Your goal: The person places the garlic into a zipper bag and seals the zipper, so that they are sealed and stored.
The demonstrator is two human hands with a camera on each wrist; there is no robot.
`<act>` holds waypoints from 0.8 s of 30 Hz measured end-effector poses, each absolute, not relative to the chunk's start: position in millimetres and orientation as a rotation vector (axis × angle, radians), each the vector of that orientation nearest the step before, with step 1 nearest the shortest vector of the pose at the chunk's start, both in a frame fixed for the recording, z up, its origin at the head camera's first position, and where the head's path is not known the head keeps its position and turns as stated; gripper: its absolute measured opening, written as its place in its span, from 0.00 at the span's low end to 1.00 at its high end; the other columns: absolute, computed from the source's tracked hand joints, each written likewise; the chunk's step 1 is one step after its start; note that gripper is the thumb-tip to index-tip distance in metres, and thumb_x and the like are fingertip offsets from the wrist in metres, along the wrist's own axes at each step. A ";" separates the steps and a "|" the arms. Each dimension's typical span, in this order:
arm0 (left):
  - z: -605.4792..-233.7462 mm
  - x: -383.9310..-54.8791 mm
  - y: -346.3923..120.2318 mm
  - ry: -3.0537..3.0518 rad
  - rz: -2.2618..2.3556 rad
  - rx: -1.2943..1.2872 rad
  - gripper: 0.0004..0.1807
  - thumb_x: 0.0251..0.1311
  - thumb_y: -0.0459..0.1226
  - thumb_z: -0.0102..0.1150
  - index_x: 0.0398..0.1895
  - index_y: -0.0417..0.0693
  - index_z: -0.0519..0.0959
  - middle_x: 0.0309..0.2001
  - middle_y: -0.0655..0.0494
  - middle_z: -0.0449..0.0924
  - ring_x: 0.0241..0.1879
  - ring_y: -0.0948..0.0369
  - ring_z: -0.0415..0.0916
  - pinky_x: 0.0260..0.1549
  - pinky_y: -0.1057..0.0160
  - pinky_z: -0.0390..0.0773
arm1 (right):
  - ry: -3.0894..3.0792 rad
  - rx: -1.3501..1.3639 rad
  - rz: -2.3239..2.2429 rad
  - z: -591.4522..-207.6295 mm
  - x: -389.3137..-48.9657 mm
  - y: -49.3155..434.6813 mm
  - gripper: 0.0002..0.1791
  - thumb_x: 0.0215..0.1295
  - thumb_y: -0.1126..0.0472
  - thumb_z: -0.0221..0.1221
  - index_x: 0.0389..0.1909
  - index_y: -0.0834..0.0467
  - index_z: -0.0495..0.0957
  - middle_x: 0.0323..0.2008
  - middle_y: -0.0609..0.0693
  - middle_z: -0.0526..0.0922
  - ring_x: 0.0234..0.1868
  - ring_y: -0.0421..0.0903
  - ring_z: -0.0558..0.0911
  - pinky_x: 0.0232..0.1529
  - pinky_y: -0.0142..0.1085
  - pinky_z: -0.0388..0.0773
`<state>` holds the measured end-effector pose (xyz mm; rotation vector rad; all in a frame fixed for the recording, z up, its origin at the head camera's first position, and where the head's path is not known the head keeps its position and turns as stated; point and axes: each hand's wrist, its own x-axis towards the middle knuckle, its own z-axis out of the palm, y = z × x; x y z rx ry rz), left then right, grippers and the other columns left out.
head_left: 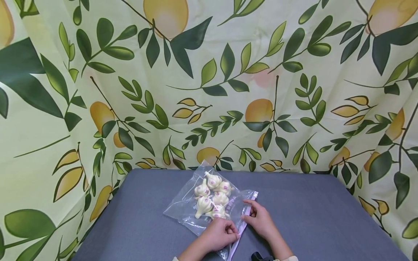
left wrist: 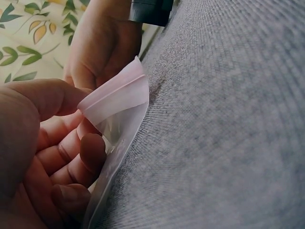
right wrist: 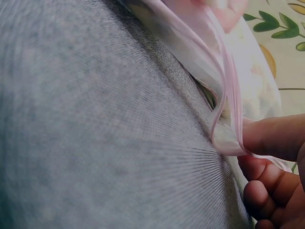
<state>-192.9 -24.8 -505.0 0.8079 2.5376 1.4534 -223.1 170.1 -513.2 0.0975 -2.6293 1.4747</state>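
Observation:
A clear zip bag [head_left: 184, 208] lies on the grey table with several white, purple-streaked garlic bulbs [head_left: 204, 205] inside. Its pink zip strip [head_left: 242, 226] runs along the right side, and a white piece sits at the strip's far end. My left hand [head_left: 219, 235] pinches the strip near its lower part; in the left wrist view the thumb and a finger hold the pink edge [left wrist: 121, 90]. Farther up, my right hand [head_left: 260, 220] pinches the same edge. The right wrist view shows the two pink strips [right wrist: 228, 90] bowed apart beside the right thumb.
The grey tabletop [head_left: 310, 214] spreads out around the bag. Patterned cloth [head_left: 209, 98] with leaves and yellow fruit hangs behind and at both sides. A black device [head_left: 259, 256] is by the right wrist at the lower edge.

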 end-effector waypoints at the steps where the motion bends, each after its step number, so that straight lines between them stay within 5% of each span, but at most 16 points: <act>1: -504.7 -192.6 -24.8 2.527 1.466 0.790 0.03 0.52 0.36 0.66 0.26 0.47 0.82 0.16 0.69 0.75 0.15 0.79 0.65 0.17 0.77 0.66 | -2.625 0.097 1.487 -512.7 -222.9 169.8 0.29 0.47 0.70 0.70 0.54 0.58 0.79 0.21 0.46 0.69 0.21 0.38 0.68 0.25 0.31 0.66; 11: -500.8 -188.9 -24.2 2.391 1.606 0.533 0.08 0.58 0.36 0.63 0.39 0.47 0.75 0.14 0.64 0.75 0.09 0.70 0.66 0.10 0.71 0.66 | -2.609 0.057 1.547 -510.0 -222.7 170.0 0.28 0.48 0.72 0.69 0.54 0.58 0.79 0.19 0.46 0.68 0.19 0.39 0.67 0.22 0.30 0.65; 24: -504.5 -195.6 -25.8 2.419 1.712 0.362 0.05 0.60 0.37 0.61 0.31 0.49 0.73 0.12 0.59 0.76 0.06 0.69 0.67 0.06 0.71 0.63 | -2.566 0.048 1.666 -508.1 -223.1 171.9 0.28 0.48 0.72 0.69 0.54 0.57 0.79 0.18 0.46 0.66 0.19 0.40 0.66 0.21 0.30 0.63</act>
